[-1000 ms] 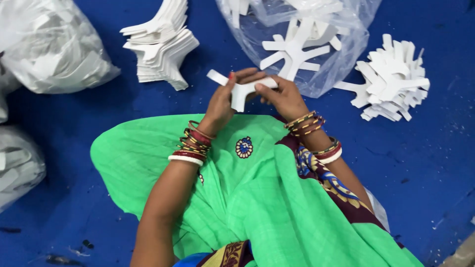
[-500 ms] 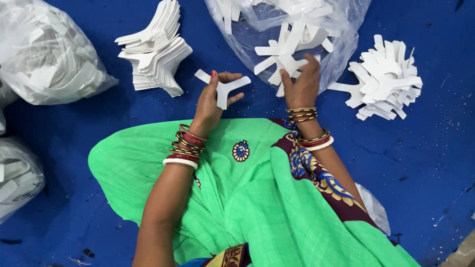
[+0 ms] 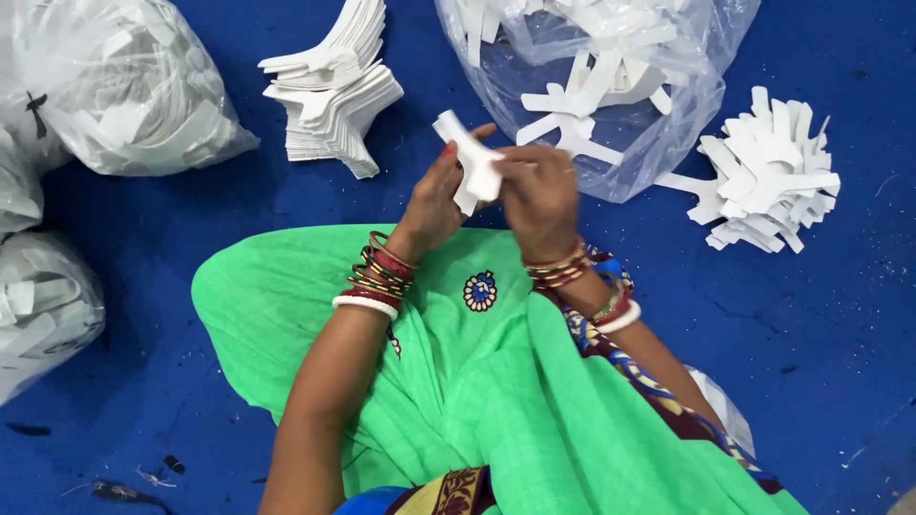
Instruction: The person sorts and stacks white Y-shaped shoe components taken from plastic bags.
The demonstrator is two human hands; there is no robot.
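I hold a white branched cut-out piece point(image 3: 469, 160) in front of me with both hands. My left hand point(image 3: 434, 200) grips its lower left side, thumb on top. My right hand point(image 3: 539, 195) pinches its right side and looks blurred. Both wrists carry several bangles. Just beyond my hands lies an open clear plastic bag point(image 3: 658, 133) with more white cut-out pieces point(image 3: 582, 95) inside. My lap is covered with green cloth point(image 3: 496, 381).
A neat stack of white cut-outs point(image 3: 334, 91) lies at upper left on the blue floor point(image 3: 840, 334). A fanned pile of cut-outs point(image 3: 768, 181) sits at right. Tied plastic bags of white pieces point(image 3: 114, 86) lie along the left edge, another point(image 3: 38, 305) lower down.
Half a second ago my right hand reached into the open bag while the left held a piece alone. Now the right hand is back and both hands grip the piece.
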